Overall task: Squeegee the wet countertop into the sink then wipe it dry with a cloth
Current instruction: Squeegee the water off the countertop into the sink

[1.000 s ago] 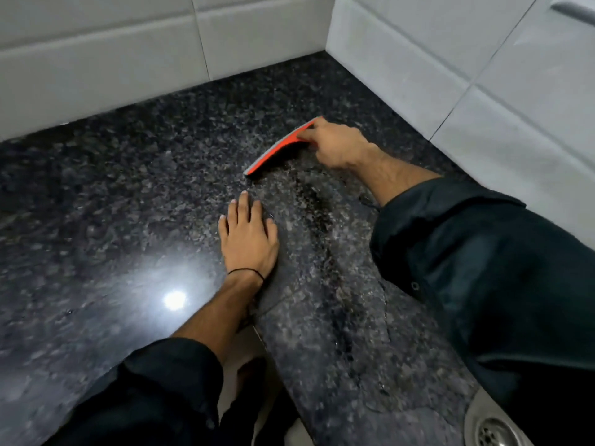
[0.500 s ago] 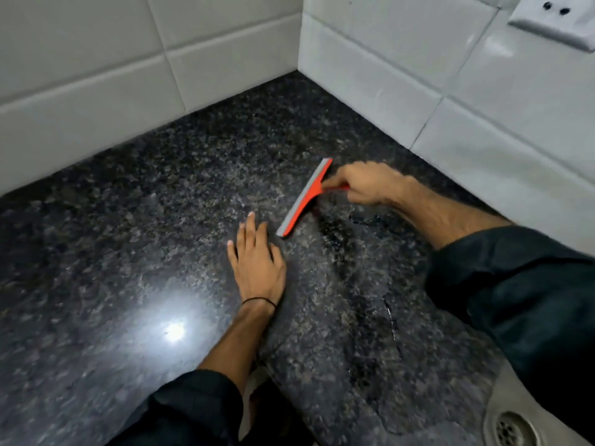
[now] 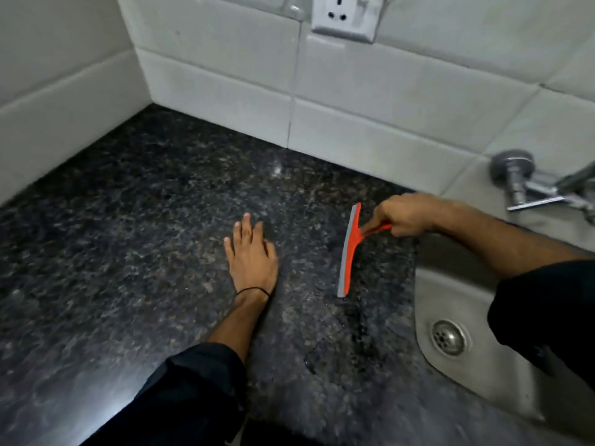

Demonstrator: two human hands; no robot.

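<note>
- Near the right edge of the dark speckled tabletop (image 3: 145, 252), just beside the sink (image 3: 428, 284), the orange squeegee (image 3: 349, 252) is standing on its grey blade, which is running from the tiled side toward the person.
- The right hand (image 3: 404, 215) is gripping the squeegee's short orange handle with its fingers curled around it. It is sitting to the right of the blade's far half, close to the sink's rim.
- The left hand (image 3: 254, 259) is lying palm down on the tabletop with its fingers straight and slightly spread, holding nothing. It is resting to the left of the squeegee, apart from it, with bare stone between them.
- A thin black band (image 3: 252, 289) is circling the left wrist, and dark sleeves (image 3: 193, 397) are covering the nearer part of both arms.
- Wet streaks (image 3: 357, 333) are glistening on the stone just below the blade's near end and trailing toward the front edge.
- The round drain (image 3: 449, 337) is showing in the bottom of the sink, beside the right sleeve.
- A chrome tap (image 3: 531, 188) is projecting from the white tiled wall (image 3: 386, 91) above the sink, and a white socket plate (image 3: 343, 17) is sitting on the tiles at the top.
</note>
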